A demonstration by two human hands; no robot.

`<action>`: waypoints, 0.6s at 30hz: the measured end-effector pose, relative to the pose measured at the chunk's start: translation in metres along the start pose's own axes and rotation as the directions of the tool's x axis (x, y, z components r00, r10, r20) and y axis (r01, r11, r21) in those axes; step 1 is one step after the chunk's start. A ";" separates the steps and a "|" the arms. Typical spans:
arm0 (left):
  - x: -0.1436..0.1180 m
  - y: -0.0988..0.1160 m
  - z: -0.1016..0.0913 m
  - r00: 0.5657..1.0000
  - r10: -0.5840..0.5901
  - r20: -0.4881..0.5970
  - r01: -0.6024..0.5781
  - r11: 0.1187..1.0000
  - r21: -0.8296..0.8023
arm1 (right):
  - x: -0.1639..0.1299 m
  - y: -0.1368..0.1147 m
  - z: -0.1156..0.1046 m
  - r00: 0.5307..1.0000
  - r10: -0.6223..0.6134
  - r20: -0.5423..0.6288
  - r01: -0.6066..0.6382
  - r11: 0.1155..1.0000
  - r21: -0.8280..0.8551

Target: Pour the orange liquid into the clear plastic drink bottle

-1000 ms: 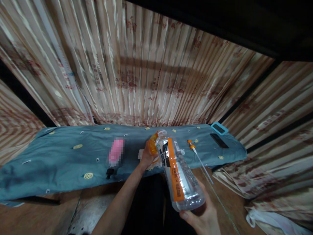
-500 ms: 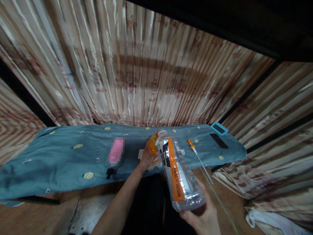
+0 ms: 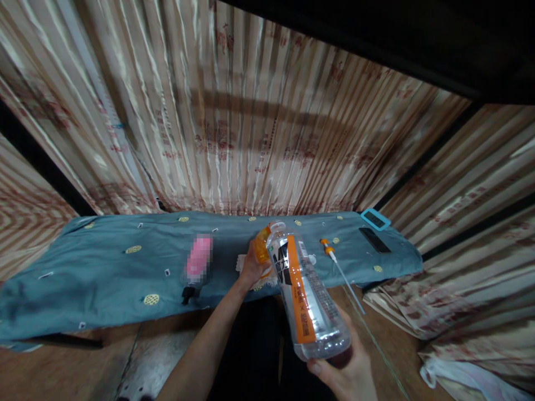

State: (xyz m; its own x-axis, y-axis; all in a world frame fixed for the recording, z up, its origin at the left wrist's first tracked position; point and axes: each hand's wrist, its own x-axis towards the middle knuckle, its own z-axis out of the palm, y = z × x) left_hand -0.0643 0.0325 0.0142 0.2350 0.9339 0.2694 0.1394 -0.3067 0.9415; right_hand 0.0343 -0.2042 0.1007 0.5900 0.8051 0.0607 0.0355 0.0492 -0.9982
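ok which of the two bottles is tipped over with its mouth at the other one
The clear bottle with the orange-striped label, gripped by its base in the right hand. The small orange bottle in the left hand receives its mouth.

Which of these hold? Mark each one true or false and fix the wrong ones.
1. The right hand holds a clear bottle by its base. True.
2. The bottle stands upright on the blue cloth. False: it is tilted, its mouth pointing away toward the left hand.
3. The left hand holds a small orange container at the bottle's mouth. True.
4. The orange-tipped white stick lies left of the pink thing. False: it lies right of the bottle.
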 end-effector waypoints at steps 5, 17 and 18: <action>0.000 -0.001 0.000 1.000 0.015 -0.007 -0.015 1.000 0.005 | 0.000 0.001 0.000 1.000 0.006 0.004 -0.006 1.000 0.020; -0.001 0.006 -0.002 1.000 -0.008 0.008 0.008 1.000 -0.006 | -0.001 -0.001 0.001 1.000 -0.029 -0.005 0.029 1.000 0.013; -0.001 0.006 -0.002 1.000 -0.008 0.005 0.008 1.000 -0.013 | -0.001 -0.001 0.001 1.000 -0.027 -0.003 0.027 1.000 0.012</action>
State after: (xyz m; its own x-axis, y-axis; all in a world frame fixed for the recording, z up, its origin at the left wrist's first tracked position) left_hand -0.0652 0.0300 0.0194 0.2390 0.9355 0.2604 0.1289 -0.2964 0.9463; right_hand 0.0328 -0.2042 0.1018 0.5915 0.8015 0.0880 0.0423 0.0782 -0.9960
